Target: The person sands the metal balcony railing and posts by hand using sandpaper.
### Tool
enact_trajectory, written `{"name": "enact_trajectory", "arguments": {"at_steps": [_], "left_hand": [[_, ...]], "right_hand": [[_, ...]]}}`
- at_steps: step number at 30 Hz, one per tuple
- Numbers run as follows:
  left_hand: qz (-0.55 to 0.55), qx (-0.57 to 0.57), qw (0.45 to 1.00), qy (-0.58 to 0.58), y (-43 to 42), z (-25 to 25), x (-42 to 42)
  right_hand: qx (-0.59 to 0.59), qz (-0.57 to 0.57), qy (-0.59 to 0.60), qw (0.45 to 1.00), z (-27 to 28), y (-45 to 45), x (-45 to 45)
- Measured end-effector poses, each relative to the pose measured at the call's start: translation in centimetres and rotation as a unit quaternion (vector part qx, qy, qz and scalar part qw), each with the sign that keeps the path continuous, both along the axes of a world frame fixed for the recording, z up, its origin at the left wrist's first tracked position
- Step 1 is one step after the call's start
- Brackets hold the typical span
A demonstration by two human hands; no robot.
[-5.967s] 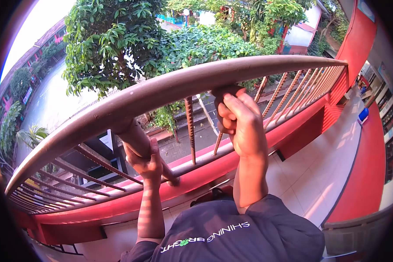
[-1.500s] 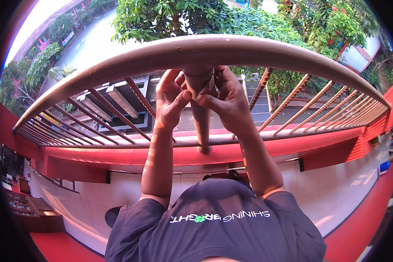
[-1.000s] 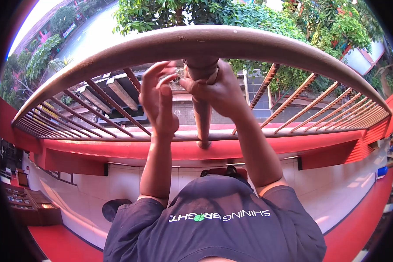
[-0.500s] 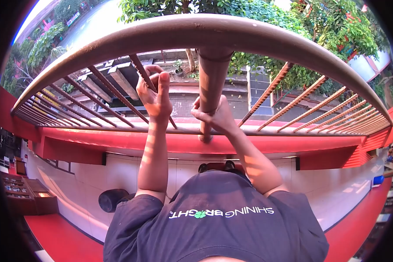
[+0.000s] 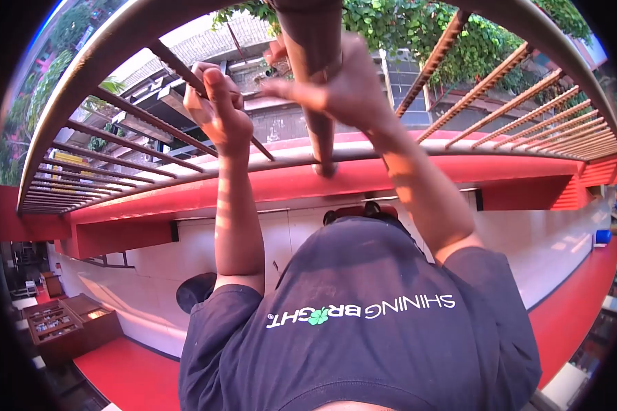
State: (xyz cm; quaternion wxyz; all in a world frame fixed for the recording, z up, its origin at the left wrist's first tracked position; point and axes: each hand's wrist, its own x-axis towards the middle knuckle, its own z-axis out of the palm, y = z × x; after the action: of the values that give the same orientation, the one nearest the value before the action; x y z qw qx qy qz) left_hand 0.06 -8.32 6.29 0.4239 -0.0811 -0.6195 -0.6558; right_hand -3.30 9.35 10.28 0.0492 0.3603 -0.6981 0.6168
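Observation:
My left hand (image 5: 217, 109) is closed round a ribbed metal bar (image 5: 174, 65) of the railing, its thumb pointing up. At the thick brown post (image 5: 323, 140), my right hand (image 5: 339, 89) is slightly blurred, with its fingers apart. Its thumb crosses the near side of the post, and some fingertips show on the far left side. Whether anything thin lies between the right palm and the post cannot be made out. The curved brown handrail (image 5: 565, 38) passes above both hands, and a lower rail (image 5: 418, 145) runs below them.
A red ledge (image 5: 253, 188) lies under the railing. Behind me on the pale tiled floor are a dark round object (image 5: 194, 291) and a brown wooden case (image 5: 55, 325). A blue object (image 5: 602, 238) is at far right. Leafy plants (image 5: 418, 34) grow beyond the railing.
The view has tilted further down. My left hand has gone from beside the post to the ribbed bar on the left. My right hand slid down the post, then up again, its fingers loosening.

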Motion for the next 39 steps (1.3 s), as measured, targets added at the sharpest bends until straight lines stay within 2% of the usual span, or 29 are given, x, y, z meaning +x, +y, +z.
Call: {"name": "enact_trajectory", "arguments": {"at_steps": [3, 4, 5, 6, 8, 10, 13, 14, 16, 18, 20, 22, 25, 26, 28, 29, 31, 32, 34, 35, 36, 38, 39], "left_hand": [[0.005, -0.012, 1.0, -0.005, 0.3, -0.2, 0.2], [-0.004, -0.014, 1.0, 0.002, 0.4, -0.1, 0.0], [0.005, -0.024, 1.0, 0.011, 0.4, 0.0, -0.1], [0.011, -0.007, 1.0, 0.003, 0.5, 0.0, -0.1], [0.004, -0.019, 1.0, 0.006, 0.4, 0.1, 0.0], [0.014, 0.011, 1.0, 0.004, 0.5, 0.1, -0.1], [0.021, 0.005, 1.0, -0.002, 0.4, 0.0, -0.2], [0.017, 0.003, 1.0, 0.0, 0.4, 0.1, -0.2], [0.019, -0.014, 0.999, 0.022, 0.4, -0.1, -0.4], [0.025, -0.004, 1.0, 0.014, 0.4, -0.1, -0.4], [0.026, 0.001, 1.0, -0.001, 0.5, 0.0, -0.1], [0.031, 0.01, 0.999, -0.012, 0.7, 0.1, 0.0], [0.013, 0.02, 1.0, -0.02, 0.9, 0.5, 0.2], [0.008, 0.015, 1.0, -0.025, 0.3, 0.0, 0.0], [0.029, -0.005, 1.0, -0.005, 0.5, 0.0, -0.2], [0.039, -0.008, 0.999, -0.002, 0.7, 0.1, -0.2], [0.038, 0.003, 0.999, -0.009, 0.8, 0.3, -0.2], [0.041, 0.019, 0.999, -0.007, 0.9, 0.3, -0.2], [0.042, 0.024, 0.999, -0.015, 0.8, 0.4, 0.0], [0.037, 0.025, 0.999, -0.02, 0.8, 0.4, 0.0], [0.031, 0.024, 0.999, -0.022, 0.7, 0.5, 0.0], [0.024, 0.006, 0.999, -0.02, 0.4, 0.1, -0.1], [0.035, 0.003, 0.999, -0.012, 0.5, 0.1, -0.4]], "right_hand": [[-0.003, -0.01, 0.046, 0.999, -0.6, -0.3, -0.1], [0.037, -0.037, 0.067, 0.996, -4.4, -0.4, -0.2], [0.026, -0.037, 0.072, 0.996, -9.1, -0.3, -0.2], [0.009, -0.037, -0.003, 0.999, -10.1, -0.6, 1.0], [0.029, -0.06, 0.036, 0.997, -11.6, -0.4, 0.3], [0.004, -0.025, 0.043, 0.999, -3.5, -0.2, 0.2], [-0.029, -0.069, 0.022, 0.997, 1.2, -0.8, 0.0], [0.015, -0.091, 0.129, 0.987, -0.1, -0.7, 0.3], [0.07, -0.118, 0.123, 0.983, -8.1, -0.3, 0.7], [0.075, -0.105, 0.09, 0.988, -15.0, 0.1, 0.7], [0.101, -0.152, 0.119, 0.976, -9.2, -0.3, 0.8], [0.002, -0.089, 0.076, 0.993, -2.9, -0.2, -0.2], [0.064, -0.094, 0.101, 0.988, -2.1, -0.1, 0.1], [0.097, -0.105, 0.131, 0.981, -6.0, 0.1, -0.1], [0.044, -0.134, 0.148, 0.979, -12.2, 0.0, 0.3], [0.044, -0.133, 0.148, 0.979, -10.9, -0.1, 0.2], [0.131, -0.165, 0.155, 0.965, -5.1, -0.3, 0.6], [0.134, -0.162, 0.151, 0.966, -2.1, -0.2, 0.8], [-0.05, -0.133, 0.009, 0.99, 2.6, -0.4, 0.8], [-0.027, -0.158, 0.03, 0.987, 1.7, -0.5, 0.8], [0.106, -0.175, 0.181, 0.962, -1.6, -1.1, 0.1], [0.029, -0.122, 0.087, 0.988, -8.7, -0.6, 0.9], [0.027, -0.12, 0.068, 0.99, -8.2, -0.5, 1.4]]}}
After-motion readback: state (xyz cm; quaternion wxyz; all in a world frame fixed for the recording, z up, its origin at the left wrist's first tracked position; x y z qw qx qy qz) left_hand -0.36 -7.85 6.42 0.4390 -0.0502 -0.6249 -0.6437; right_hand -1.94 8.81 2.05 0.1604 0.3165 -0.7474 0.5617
